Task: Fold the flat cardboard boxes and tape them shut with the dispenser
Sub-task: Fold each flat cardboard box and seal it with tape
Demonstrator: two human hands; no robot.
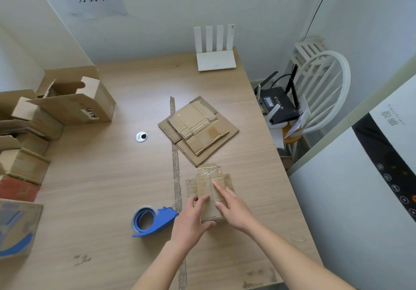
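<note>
A small cardboard box (208,182) stands on the wooden table (101,188), its top flaps folded inward and old clear tape across its far end. My left hand (191,220) grips its near left corner, thumb under the near edge. My right hand (231,206) lies flat on the right flap, fingers spread and pressing down. A blue tape dispenser (153,221) with a clear roll lies on the table just left of my left hand, touching neither hand. A stack of flat cardboard boxes (198,130) rests farther back in the middle of the table.
Open and folded cardboard boxes (74,100) crowd the left edge of the table. A white router (216,60) stands at the far edge. A strip of old tape (176,166) runs along the tabletop. A metal cable grommet (141,136) sits mid-table. A white chair (315,100) is at the right.
</note>
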